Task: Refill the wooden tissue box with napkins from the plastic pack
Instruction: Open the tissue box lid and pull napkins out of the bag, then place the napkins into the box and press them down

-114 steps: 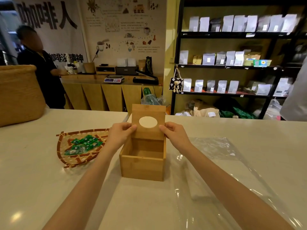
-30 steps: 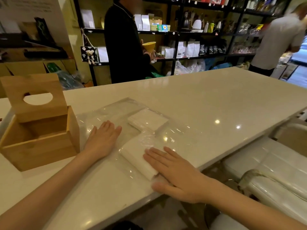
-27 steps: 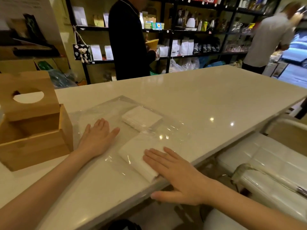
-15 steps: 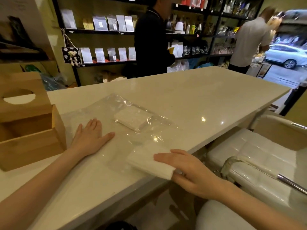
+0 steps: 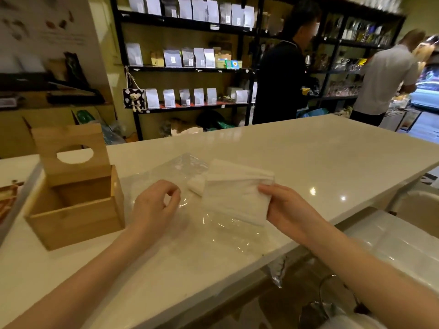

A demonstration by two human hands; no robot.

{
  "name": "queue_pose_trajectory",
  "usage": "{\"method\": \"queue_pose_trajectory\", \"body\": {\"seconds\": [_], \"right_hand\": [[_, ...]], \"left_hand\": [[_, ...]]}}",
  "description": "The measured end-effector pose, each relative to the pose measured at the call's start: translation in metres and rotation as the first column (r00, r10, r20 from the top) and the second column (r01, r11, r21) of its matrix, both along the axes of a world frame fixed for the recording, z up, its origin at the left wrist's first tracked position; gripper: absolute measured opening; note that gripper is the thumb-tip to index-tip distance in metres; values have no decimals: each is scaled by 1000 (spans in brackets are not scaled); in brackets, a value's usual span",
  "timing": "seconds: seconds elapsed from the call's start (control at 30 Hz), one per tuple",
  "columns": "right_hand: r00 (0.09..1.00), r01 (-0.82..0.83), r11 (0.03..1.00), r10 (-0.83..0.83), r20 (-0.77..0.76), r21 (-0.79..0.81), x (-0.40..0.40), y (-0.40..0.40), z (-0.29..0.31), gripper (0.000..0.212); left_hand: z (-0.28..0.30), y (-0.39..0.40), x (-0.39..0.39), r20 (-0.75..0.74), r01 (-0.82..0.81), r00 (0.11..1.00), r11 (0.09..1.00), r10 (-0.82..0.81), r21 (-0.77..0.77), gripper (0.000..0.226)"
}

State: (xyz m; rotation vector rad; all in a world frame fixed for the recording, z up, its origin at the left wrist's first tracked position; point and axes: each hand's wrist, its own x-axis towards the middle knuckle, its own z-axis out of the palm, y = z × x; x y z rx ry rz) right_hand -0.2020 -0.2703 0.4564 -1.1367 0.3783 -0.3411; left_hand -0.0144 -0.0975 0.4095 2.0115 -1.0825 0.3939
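The wooden tissue box (image 5: 76,210) stands at the left of the white counter, its lid with an oval hole tilted up and the inside bare. A clear plastic pack (image 5: 213,226) lies flat to its right. My right hand (image 5: 282,205) grips a white stack of napkins (image 5: 235,188), lifted above the pack. A smaller napkin stack (image 5: 196,185) lies inside the plastic just behind it. My left hand (image 5: 154,205) rests on the pack's left part, thumb and fingers pinching the film.
A woven tray (image 5: 7,198) shows at the far left edge. The counter's (image 5: 308,157) near edge runs diagonally under my right arm, with a white padded seat (image 5: 392,238) below. Two people (image 5: 280,74) stand by dark shelves behind the counter.
My right hand has closed on the near napkin stack and lifted it off the counter edge. My left hand went from flat on the plastic to pinching it. The view swung back left.
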Motion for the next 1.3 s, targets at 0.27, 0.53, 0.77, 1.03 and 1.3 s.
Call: {"method": "queue_pose_trajectory", "body": {"seconds": [0.27,0.53,0.77,1.03,1.3], "right_hand": [[980,-199,966,200,-8,-168,68,23,3,19],[830,-324,726,526,187,-607,96,53,17,33],[684,93,9,726,70,-996,131,68,13,42],[735,185,-103,674,68,-977,177,89,13,53],[841,-536,844,528,-122,-39,210,117,30,27]], "left_hand": [[55,27,-28,-839,372,378,895,-390,-248,56],[57,76,-8,-906,-68,18,903,-423,-424,94],[73,114,-4,-892,-291,56,848,-448,-444,47],[80,150,40,-958,-194,271,969,-98,-154,73],[85,163,72,-935,-202,233,927,-267,-315,34]]}}
